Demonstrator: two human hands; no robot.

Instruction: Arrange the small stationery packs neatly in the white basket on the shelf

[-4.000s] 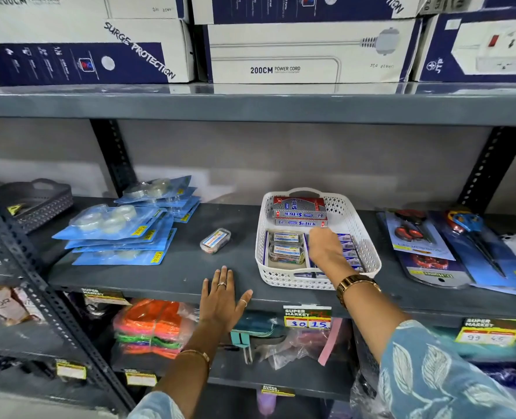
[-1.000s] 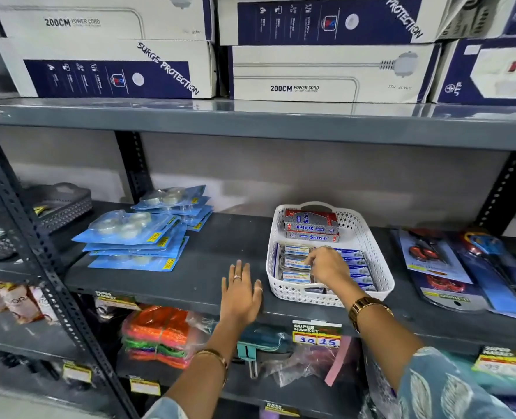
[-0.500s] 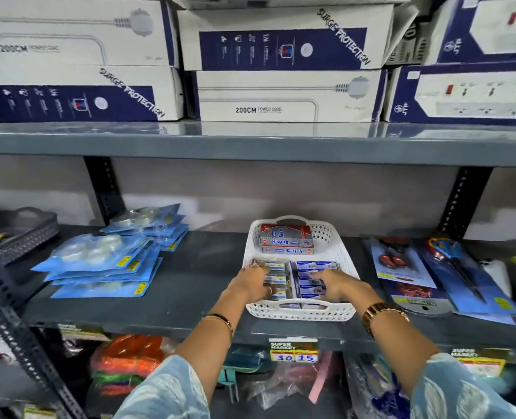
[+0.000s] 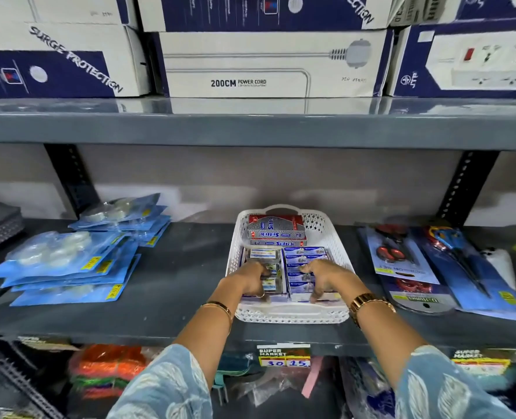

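— Which step are you on?

— Squaring up the rows, I'd say. Both my hands are inside the white basket [image 4: 291, 316], which sits on the middle shelf [image 4: 175, 267] between the blue tape cards [image 4: 66, 267] and the scissors cards [image 4: 402, 261]. My left hand [image 4: 250, 279] curls its fingers onto the left column of small packs [image 4: 264, 255]; my right hand [image 4: 323, 278] is bent over the right column [image 4: 303, 257], thumb at the front pack. Whether either truly grips a pack, I cannot tell.

— And next?

— Probably nudging both columns flush.

— How do they look?

— Small, flat, blue-and-white boxes in two rows, with bigger red boxes [image 4: 276, 228] stacked behind.
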